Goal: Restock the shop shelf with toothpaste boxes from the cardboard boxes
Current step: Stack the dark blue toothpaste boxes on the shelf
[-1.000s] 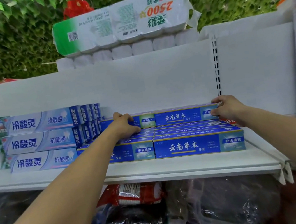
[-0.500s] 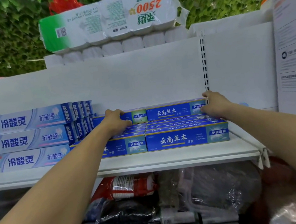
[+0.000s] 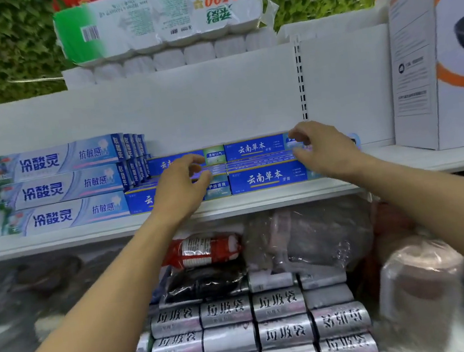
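Note:
Blue toothpaste boxes lie in two rows on the white shelf, with one more blue box standing on top at the back. My left hand hovers in front of the left blue stack, fingers loosely curled, holding nothing. My right hand hangs at the right end of the blue boxes, fingers also loosely curled and empty. Both hands hide parts of the boxes behind them. No cardboard box is in view.
Pale toothpaste boxes are stacked three high on the shelf's left. A toilet-paper pack lies on top of the unit. A white appliance box stands at the right. Below the shelf are rolls of garbage bags and plastic-wrapped goods.
Both hands have let go of the top blue box at the back and drawn toward me. The view has shifted, showing more of the lower shelf.

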Motion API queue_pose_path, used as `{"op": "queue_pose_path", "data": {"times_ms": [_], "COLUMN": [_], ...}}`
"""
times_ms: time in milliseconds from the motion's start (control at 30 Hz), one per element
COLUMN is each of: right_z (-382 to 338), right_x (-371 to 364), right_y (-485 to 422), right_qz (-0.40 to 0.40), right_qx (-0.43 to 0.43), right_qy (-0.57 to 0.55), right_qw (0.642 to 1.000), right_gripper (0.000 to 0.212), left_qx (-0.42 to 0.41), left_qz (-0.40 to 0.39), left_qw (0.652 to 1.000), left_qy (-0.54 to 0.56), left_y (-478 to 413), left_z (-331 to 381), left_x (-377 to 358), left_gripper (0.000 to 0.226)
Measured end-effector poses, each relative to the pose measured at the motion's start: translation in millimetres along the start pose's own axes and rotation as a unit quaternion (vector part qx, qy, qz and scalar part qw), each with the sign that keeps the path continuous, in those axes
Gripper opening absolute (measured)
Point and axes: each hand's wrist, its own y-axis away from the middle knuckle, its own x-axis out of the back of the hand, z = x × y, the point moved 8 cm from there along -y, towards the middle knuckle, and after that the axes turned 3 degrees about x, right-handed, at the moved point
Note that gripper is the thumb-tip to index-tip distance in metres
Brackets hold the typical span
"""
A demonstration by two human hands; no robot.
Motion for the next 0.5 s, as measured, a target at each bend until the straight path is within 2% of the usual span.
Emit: {"op": "queue_pose_path", "data": {"times_ms": [133, 233, 367, 500], "right_z": [-27.9, -45.9, -54.8, -49.9], "right_x": [14.2, 18.1, -2.9, -29.2], "right_y": [45.9, 90.0, 143.4, 194.0], "right_qz": [0.049, 0.073, 0.017, -0.059], "right_qx": [0.038, 0.087, 0.105, 0.073], "right_qy": [0.018, 0.068, 0.086, 0.082], "right_qw": [0.998, 0.991, 0.991, 0.992], "right_gripper": [0.034, 0.043, 0.035, 0.03], "left_qx": [-0.041, -0.025, 0.007, 0.053], "left_qz": [0.039, 0.022, -0.036, -0.091], "left_qw": [0.998, 0.997, 0.997, 0.992], "left_qy": [0.035, 0.071, 0.071, 0.069], "left_y": [41.6, 81.7, 130.0, 182.2], "left_z": [20.8, 23.9, 18.0, 6.2], "left_x": [9.6, 3.7, -20.7, -43.1], "left_gripper": [0.025, 0.022, 0.023, 0.02]}}
